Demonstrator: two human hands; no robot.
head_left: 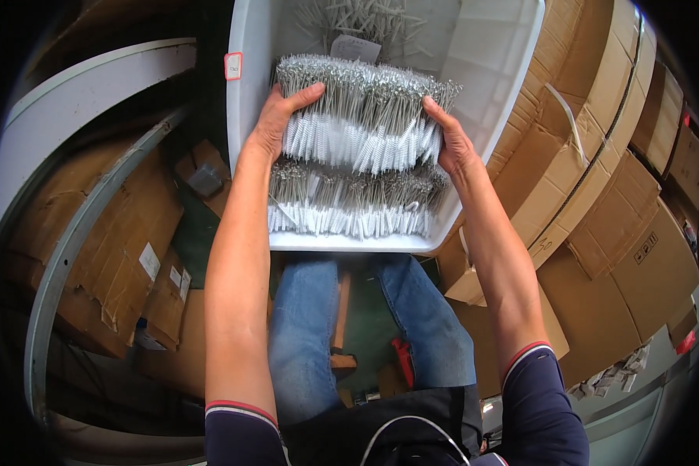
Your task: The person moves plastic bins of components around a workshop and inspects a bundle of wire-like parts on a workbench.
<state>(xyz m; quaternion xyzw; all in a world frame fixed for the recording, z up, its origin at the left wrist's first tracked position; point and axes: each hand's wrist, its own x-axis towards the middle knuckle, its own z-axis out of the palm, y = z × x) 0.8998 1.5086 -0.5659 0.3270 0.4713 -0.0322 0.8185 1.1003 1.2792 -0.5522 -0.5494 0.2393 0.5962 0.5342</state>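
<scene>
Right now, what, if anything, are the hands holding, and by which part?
The left hand and right hand hold a wide bundle of white-bristled wire brushes by its two ends, thumbs on its near side.

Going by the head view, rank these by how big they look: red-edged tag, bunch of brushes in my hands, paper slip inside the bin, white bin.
1. White bin
2. Bunch of brushes
3. Paper slip
4. Red-edged tag
</scene>
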